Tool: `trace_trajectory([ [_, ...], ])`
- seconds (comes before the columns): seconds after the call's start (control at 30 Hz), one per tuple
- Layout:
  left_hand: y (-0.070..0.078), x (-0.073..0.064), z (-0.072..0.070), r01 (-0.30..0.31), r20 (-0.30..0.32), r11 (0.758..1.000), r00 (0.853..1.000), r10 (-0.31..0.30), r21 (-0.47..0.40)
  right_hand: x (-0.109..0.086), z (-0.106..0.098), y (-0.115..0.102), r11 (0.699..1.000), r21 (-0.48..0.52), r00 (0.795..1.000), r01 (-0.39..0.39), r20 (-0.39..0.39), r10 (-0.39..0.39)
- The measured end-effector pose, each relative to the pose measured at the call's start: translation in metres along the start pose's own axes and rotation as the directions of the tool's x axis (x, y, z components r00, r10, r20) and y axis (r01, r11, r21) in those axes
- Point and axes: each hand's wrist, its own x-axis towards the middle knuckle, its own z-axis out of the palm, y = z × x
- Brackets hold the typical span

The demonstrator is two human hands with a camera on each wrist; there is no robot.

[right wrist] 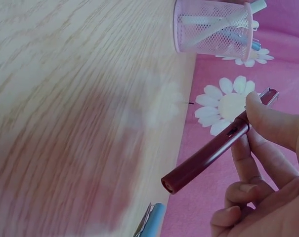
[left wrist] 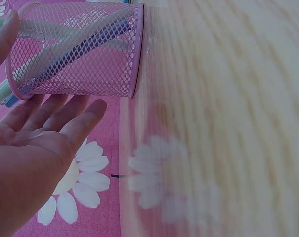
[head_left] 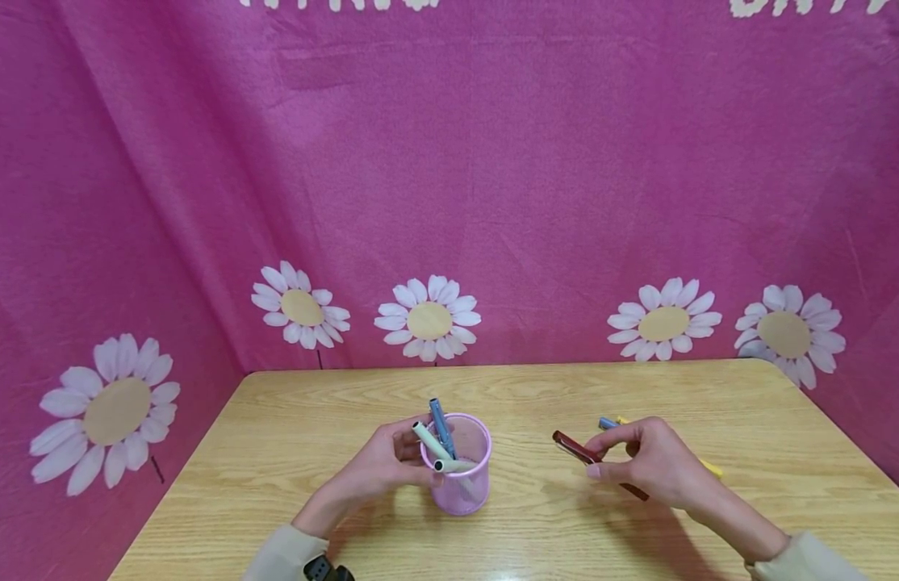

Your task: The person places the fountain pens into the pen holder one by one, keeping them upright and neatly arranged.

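Observation:
A pink mesh pen cup (head_left: pixel 467 488) stands upright on the table, with several pens in it. Two of those are pale green pens (head_left: pixel 433 443), and one is a blue pen (head_left: pixel 441 428). My left hand (head_left: pixel 380 461) holds the cup by its left side, thumb near the front rim and fingers behind. Off to the right, my right hand (head_left: pixel 656 464) pinches a dark red pen (right wrist: pixel 208 158) between thumb and fingers, above the table. Behind that hand lie another blue pen (head_left: pixel 607 423) and a yellow pen (head_left: pixel 712 469), both partly hidden.
The wood-grain table (head_left: pixel 333 403) runs back to a pink cloth (head_left: pixel 537 202) printed with white daisies, which hangs behind it and along the sides. A dark watch or strap (head_left: pixel 326 569) shows at my left wrist.

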Motion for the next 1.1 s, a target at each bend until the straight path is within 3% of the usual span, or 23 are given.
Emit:
trace_trajectory([
  [0.57,0.0,0.0,0.001,-0.002,-0.009,1.0,1.0,0.002,0.005,-0.003,0.004,-0.015,1.0,0.004,1.0,-0.017,-0.018,0.017],
  [1.1,0.0,0.0,0.0,0.004,-0.005,1.0,1.0,-0.004,0.001,-0.001,0.011,-0.03,0.998,0.065,1.0,0.016,-0.027,-0.014],
])
